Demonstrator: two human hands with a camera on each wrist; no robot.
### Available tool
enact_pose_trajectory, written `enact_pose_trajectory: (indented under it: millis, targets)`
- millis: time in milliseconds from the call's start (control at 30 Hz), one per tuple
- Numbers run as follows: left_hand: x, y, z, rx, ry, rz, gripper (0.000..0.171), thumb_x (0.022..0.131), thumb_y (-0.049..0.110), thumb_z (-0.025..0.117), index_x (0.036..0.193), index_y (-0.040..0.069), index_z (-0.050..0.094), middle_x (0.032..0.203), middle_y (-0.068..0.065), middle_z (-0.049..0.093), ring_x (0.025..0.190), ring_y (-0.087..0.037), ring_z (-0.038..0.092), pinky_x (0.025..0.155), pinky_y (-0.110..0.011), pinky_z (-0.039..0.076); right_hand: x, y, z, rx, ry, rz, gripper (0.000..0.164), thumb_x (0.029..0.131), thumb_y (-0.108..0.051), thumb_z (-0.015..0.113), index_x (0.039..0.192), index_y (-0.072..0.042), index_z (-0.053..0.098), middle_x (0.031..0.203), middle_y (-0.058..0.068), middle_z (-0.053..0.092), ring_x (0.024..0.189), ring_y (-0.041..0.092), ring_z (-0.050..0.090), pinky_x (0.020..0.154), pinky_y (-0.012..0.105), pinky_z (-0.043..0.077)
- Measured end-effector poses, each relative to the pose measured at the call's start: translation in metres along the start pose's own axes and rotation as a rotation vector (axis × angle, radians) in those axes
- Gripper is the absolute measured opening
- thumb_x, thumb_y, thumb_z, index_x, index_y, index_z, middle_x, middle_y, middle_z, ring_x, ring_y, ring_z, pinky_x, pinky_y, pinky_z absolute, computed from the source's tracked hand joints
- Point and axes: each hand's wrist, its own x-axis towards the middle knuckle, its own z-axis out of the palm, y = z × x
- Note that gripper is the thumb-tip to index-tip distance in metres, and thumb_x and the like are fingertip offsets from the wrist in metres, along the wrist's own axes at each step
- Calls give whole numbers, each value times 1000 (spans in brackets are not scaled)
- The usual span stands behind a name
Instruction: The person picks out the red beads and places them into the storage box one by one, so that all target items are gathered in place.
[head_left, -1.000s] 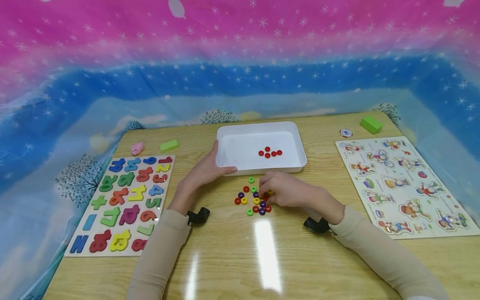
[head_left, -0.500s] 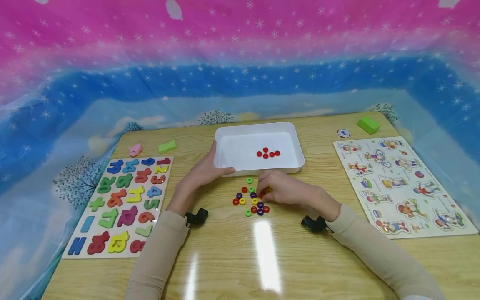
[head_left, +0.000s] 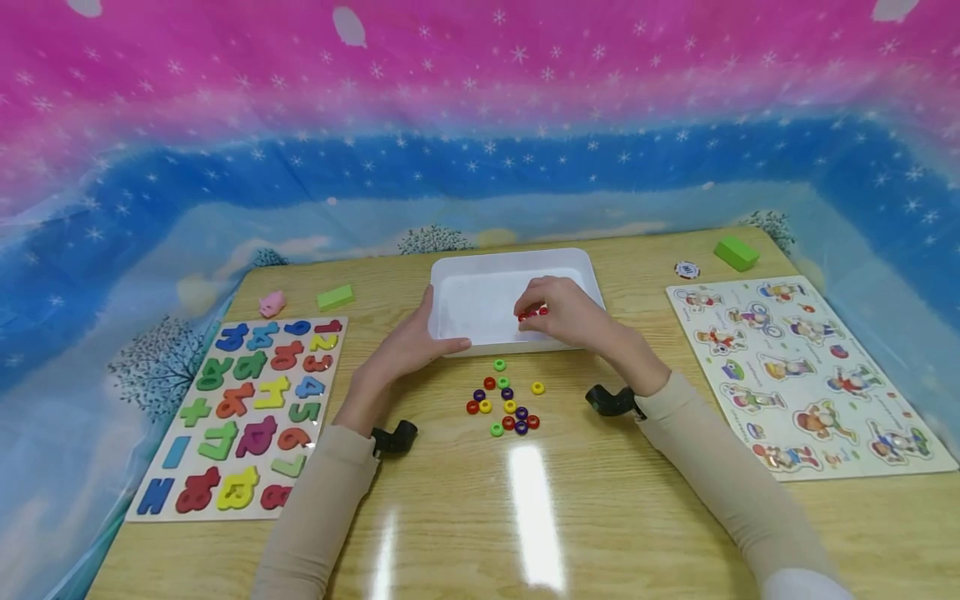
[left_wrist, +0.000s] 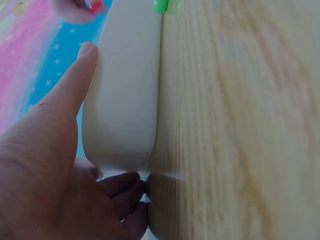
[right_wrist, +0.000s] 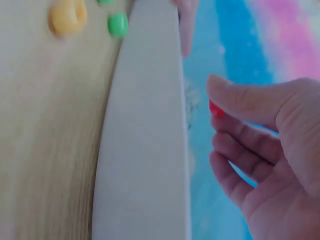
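My left hand [head_left: 405, 343] rests at the front left corner of a white tray [head_left: 472, 310]. Its thumb is straight along the front rim, and its fingers reach along the left side. In the right wrist view, my right hand [right_wrist: 272, 150] pinches a small red ring bead [right_wrist: 215, 110] between thumb and index finger. The head view has this hand over the right part of the tray, partly hiding the red beads lying there. On the table before the tray lie several loose ring beads: red, green, purple and yellow, such as one yellow bead [head_left: 537, 388] set apart on the right.
A number puzzle board [head_left: 176, 417] lies on the left, a picture puzzle board [head_left: 798, 400] on the right. Behind them are a pink pig figure [head_left: 272, 303], two green blocks, one at the left [head_left: 335, 297], and a poker chip [head_left: 687, 270]. A printed cloth surrounds the table.
My right hand has left the bead pile with a red bead and moved up over the tray. A yellow bead that it hid is now visible. My left hand stays at the tray corner.
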Motion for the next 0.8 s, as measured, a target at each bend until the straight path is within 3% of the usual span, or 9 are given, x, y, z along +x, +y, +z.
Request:
enact_pose_trajectory:
  millis: [167,333,567,800]
  targets:
    - [-1,1,0,-11,-3,15,119,68,68,65,147,29,-15,158,-2,8,143,-26,20,111,-50,27,18,22,1,-25,91,163,13,80,-12,71,92,-9,72,87,2,64,81,16,57,74,32,47]
    - [-1,0,-1,1,1,15,120,68,69,65,147,29,-15,158,-3,8,142,-27,21,110,-50,29,24,41,6,-57,130,235,15,80,-12,71,94,-6,72,88,7,64,81,19,57,74,34,47]
    - [0,2,0,9,-3,9,119,69,68,65,148,28,-14,158,-4,8,142,-28,21,110,-50,28,21,58,9,-65,133,289,13,81,-11,69,92,-5,72,88,9,65,82,20,57,76,34,47]
    - [-1,2,0,8,-7,-2,118,70,67,65,147,29,-15,158,-4,8,143,-28,19,111,-50,27,21,57,9,-89,127,278,13,82,-13,66,92,-7,72,85,7,64,76,20,54,71,33,44]
